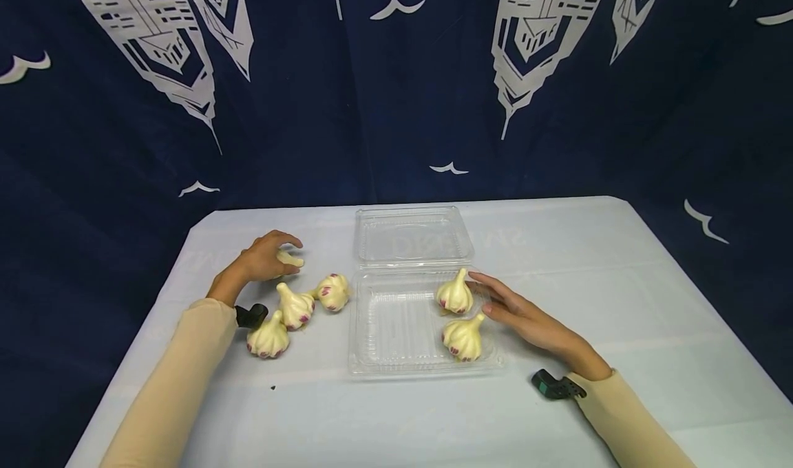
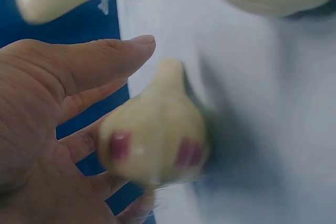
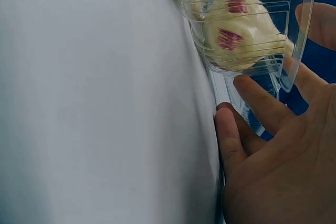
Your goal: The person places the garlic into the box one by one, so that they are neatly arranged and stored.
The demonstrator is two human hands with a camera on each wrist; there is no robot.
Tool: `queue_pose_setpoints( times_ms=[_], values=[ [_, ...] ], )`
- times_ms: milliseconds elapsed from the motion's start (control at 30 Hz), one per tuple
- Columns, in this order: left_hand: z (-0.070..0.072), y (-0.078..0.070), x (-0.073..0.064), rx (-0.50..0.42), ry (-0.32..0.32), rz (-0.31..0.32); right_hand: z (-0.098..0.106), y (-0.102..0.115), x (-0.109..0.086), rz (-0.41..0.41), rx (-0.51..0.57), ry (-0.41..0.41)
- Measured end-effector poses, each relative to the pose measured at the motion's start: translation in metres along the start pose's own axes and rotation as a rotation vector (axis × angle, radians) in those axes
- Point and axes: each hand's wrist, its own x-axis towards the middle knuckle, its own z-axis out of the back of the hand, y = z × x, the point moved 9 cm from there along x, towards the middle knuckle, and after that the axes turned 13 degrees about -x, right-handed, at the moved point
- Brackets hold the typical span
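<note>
My left hand (image 1: 265,256) reaches around a garlic bulb (image 2: 157,135) at the table's left; its thumb and fingers are spread, with the thumb apart from the bulb in the left wrist view. Near that wrist lie three more bulbs: one at the front (image 1: 269,337), one behind it (image 1: 296,305) and one farther right (image 1: 333,292). A clear plastic clamshell box (image 1: 396,371) lies open in the middle, holding a rear bulb (image 1: 455,294) and a front bulb (image 1: 463,338) on its right side. My right hand (image 1: 517,316) rests at the box's right wall, fingers loosely extended.
The box's hinged lid (image 1: 411,237) lies flat behind its base on the white-covered table (image 1: 588,261). A small dark speck (image 1: 272,387) sits at the front left. Behind the table hangs a dark blue curtain (image 1: 372,96) with white prints.
</note>
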Motion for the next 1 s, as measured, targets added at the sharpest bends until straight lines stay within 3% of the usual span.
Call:
queue_pose_setpoints(
  times_ms=[400, 633, 1000],
  values=[
    [-0.012, 0.004, -0.002, 0.032, 0.087, -0.041, 0.000, 0.000, 0.000, 0.008, 0.001, -0.004],
    [-0.004, -0.004, -0.006, 0.026, 0.020, -0.092, 0.000, 0.001, 0.000, 0.010, 0.002, -0.003],
    [0.016, -0.015, -0.016, -0.057, -0.119, -0.122, 0.000, -0.001, 0.000, 0.012, -0.004, -0.005]
  ],
)
